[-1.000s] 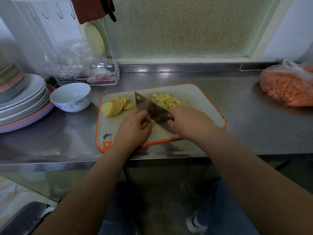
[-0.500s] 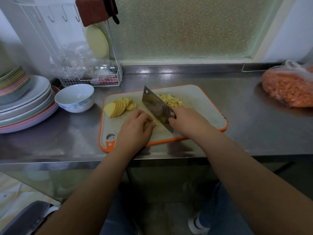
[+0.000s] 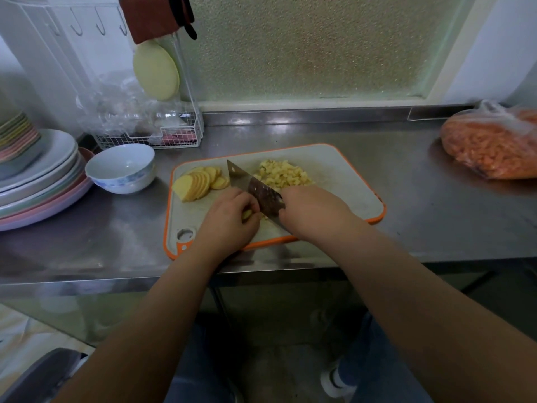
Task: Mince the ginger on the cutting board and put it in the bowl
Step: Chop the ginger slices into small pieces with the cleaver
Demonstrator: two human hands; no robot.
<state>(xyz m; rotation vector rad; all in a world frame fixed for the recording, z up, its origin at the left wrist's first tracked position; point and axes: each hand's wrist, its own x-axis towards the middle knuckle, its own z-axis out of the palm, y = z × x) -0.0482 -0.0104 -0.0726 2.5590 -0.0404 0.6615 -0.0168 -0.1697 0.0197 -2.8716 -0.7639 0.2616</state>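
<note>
The right hand [image 3: 312, 212] grips the knife [image 3: 255, 190], whose blade runs from near the worktop's front edge toward its back-left. The left hand [image 3: 229, 221] curls over a ginger piece [image 3: 247, 214] at the blade's left face. On the board [image 3: 343, 181], slices [image 3: 200, 183] fan out left and the mince [image 3: 283, 174] lies right. The bowl [image 3: 122, 168] stands off the board's left edge, with bare worktop [image 3: 406, 170] to the right.

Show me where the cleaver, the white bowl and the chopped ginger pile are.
cleaver [image 3: 255, 189], head view, flat of blade
white bowl [image 3: 122, 175], head view, outer wall
chopped ginger pile [image 3: 283, 174], head view, middle of heap
</note>
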